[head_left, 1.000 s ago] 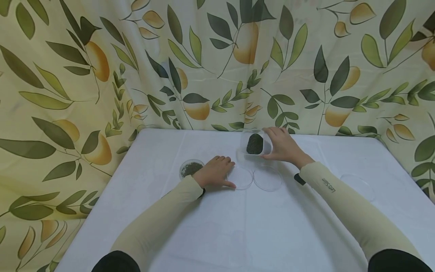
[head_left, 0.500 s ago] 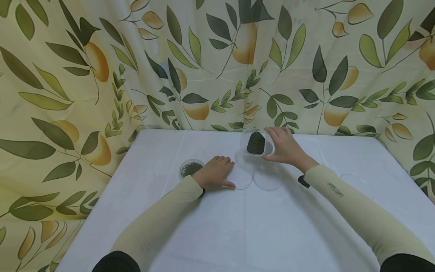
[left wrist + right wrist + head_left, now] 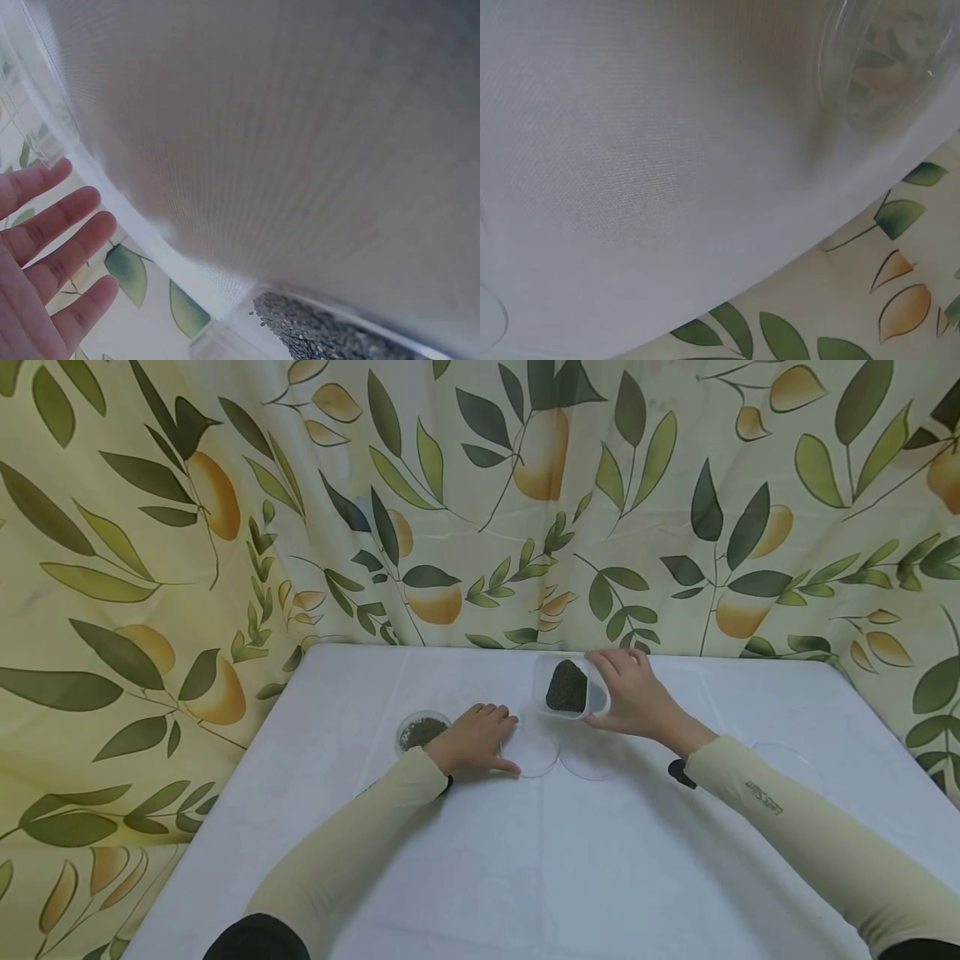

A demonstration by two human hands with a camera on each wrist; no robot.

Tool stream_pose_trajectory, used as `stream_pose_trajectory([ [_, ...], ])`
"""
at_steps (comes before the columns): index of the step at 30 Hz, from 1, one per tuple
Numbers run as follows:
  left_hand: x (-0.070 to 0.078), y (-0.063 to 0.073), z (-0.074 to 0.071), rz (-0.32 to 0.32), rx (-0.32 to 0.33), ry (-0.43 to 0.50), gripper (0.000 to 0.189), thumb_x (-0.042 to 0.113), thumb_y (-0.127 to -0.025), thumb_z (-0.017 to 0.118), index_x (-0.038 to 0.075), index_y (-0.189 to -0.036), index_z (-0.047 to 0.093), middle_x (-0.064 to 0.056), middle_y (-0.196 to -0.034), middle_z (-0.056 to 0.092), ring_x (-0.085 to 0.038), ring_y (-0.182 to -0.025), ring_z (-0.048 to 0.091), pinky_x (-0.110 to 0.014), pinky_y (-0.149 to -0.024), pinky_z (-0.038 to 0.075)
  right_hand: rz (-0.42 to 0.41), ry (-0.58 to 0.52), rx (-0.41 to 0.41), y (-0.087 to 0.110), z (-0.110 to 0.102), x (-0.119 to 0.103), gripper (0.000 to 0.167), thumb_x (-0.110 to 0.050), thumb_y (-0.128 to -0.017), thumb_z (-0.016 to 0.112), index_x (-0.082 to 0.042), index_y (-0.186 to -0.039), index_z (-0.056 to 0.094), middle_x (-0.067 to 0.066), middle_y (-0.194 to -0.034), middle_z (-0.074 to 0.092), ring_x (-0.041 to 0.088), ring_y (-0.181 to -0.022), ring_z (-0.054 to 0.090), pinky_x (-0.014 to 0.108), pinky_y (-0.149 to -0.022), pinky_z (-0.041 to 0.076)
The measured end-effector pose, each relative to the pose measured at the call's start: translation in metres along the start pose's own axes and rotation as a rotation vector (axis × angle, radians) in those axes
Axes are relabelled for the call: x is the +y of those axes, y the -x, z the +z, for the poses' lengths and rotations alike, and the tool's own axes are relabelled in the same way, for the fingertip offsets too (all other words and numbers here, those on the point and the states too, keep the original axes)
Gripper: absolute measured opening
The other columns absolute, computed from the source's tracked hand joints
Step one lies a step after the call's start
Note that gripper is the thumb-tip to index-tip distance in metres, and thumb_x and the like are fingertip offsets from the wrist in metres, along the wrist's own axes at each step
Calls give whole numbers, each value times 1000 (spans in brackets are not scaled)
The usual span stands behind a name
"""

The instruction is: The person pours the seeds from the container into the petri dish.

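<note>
My right hand (image 3: pixel 637 697) grips the side of a clear plastic tub (image 3: pixel 597 696) near the far edge of the table. The tub is tilted, and a dark mass of small grains (image 3: pixel 567 687) shows in it. My left hand (image 3: pixel 474 739) has its fingers stretched out beside a clear round container (image 3: pixel 536 774), with the thumb near its front rim. In the left wrist view, the fingers (image 3: pixel 71 240) are straight and a fingertip is right at a clear plastic edge (image 3: pixel 56 142). A second clear round container (image 3: pixel 592 778) stands right of the first, partly behind the held tub.
Left of my left hand stands a round clear tub (image 3: pixel 401 739) of dark seeds, partly covered by the hand. A thin clear disc (image 3: pixel 787 746) lies on the white table (image 3: pixel 480 877) beyond my right forearm. A leaf-patterned curtain (image 3: pixel 450 543) hangs behind.
My right hand and its tub have moved a little toward me and to the right, now overlapping the second round container. The left hand has stayed in place.
</note>
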State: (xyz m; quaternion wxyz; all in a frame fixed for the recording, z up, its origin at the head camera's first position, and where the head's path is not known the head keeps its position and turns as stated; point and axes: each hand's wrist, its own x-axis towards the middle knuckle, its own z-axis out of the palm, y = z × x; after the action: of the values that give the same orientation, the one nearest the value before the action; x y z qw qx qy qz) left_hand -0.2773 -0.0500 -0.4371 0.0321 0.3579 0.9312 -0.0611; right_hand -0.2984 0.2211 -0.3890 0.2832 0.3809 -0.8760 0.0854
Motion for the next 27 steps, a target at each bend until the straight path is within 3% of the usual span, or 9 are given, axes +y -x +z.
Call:
stream_pose_trajectory([
  [13,0,0,0,5,11,9,84,71,-77,55,11,-135,46,-5,-127,52,-21,-117,49,-36,-106,37,-70,12,66,5,2,-10,86,-35,-47,85,3,-117,52,20,-108,59,34,-101,55,58,-87,40],
  [27,0,0,-1,-1,0,15,85,71,-77,54,11,-136,44,-6,-130,50,-21,-120,48,-37,-108,35,-107,50,70,13,3,-13,88,-34,-45,86,2,-117,52,19,-108,58,32,-99,54,57,-85,41],
])
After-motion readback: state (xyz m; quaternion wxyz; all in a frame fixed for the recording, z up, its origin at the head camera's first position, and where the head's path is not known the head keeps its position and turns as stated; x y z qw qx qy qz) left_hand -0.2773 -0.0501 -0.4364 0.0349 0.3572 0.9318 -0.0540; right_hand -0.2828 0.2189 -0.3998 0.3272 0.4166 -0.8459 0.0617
